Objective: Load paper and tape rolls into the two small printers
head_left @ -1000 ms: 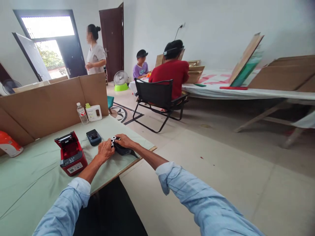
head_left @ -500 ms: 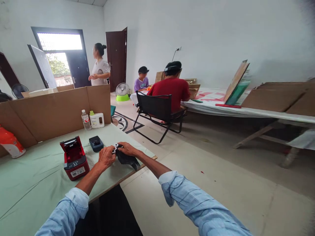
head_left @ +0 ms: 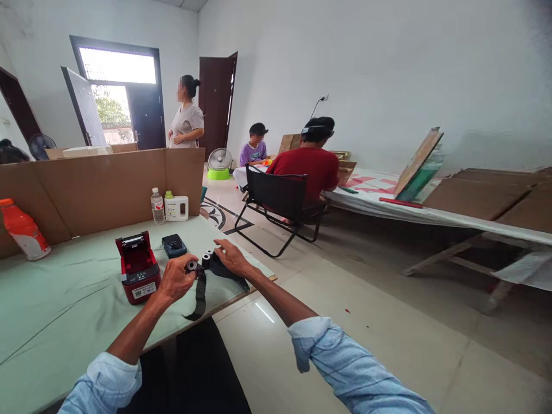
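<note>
The person at the green-covered table (head_left: 64, 310) is holding both hands up just above its near right corner, close together but not touching. The left hand (head_left: 175, 280) is curling into a loose fist, with its fingers closing around a small left spool (head_left: 191, 265) whose pale end is peeking out past the thumb. The right hand (head_left: 233, 259) is bending over from the far side, its fingertips pinching a right spool (head_left: 206, 259) while its palm is covering a dark bunch of the same material.

A black ribbon (head_left: 200, 293) is running between the two spools, and a loose length of it is hanging down from the left hand, its end trailing at the table edge. The spools are sitting just beside each other in the gap between the hands.

Left of the hands, a red printer (head_left: 138, 267) is standing with its lid open, and a dark blue device (head_left: 175, 245) is lying just beyond it.

How the ribbon is wound on either spool is hard to make out, since the fingers are hiding most of both. The bunch under the right palm is showing only as a dark shape. Both forearms are running out of the bottom of the view in light blue sleeves.
</note>
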`<action>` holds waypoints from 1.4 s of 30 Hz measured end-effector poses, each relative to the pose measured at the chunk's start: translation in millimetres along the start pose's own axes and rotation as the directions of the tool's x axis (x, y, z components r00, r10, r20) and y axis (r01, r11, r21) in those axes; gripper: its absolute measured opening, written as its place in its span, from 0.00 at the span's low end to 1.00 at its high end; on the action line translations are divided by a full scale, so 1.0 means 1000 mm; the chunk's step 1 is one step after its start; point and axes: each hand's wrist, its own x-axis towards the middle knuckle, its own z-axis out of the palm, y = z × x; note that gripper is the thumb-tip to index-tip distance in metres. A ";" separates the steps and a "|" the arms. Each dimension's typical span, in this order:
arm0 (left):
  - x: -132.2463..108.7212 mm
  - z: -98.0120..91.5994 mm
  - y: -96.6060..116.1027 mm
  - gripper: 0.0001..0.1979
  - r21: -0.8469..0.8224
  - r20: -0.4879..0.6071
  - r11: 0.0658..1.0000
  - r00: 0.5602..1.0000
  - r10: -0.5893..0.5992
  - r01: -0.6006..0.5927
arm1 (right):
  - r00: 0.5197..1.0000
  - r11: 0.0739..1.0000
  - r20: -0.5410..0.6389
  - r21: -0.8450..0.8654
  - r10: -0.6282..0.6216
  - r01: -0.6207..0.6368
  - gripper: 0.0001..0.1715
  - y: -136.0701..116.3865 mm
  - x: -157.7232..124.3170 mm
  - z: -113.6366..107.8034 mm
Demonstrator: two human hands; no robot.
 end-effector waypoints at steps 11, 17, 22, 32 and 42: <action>-0.038 -0.045 0.016 0.14 -0.074 -0.047 0.992 0.994 0.102 -0.105 | 0.943 0.584 0.332 0.768 -0.015 -0.261 0.33 -0.096 -0.074 0.013; -0.049 -0.050 0.019 0.15 -0.012 -0.065 0.993 0.991 0.113 -0.114 | 0.925 0.335 0.377 0.878 -0.045 -0.341 0.31 -0.125 -0.100 0.032; -0.055 -0.057 0.022 0.15 0.009 -0.044 0.985 0.984 0.174 -0.174 | 0.919 0.197 0.395 0.901 -0.009 -0.386 0.26 -0.136 -0.104 0.040; -0.067 -0.065 0.011 0.18 0.091 -0.046 0.953 0.955 0.294 -0.289 | 0.903 0.092 0.427 0.902 -0.046 -0.422 0.24 -0.146 -0.108 0.043; -0.073 -0.085 -0.005 0.16 0.120 -0.195 0.978 0.962 0.191 -0.170 | 0.869 0.067 0.451 0.892 -0.204 -0.447 0.37 -0.150 -0.117 0.039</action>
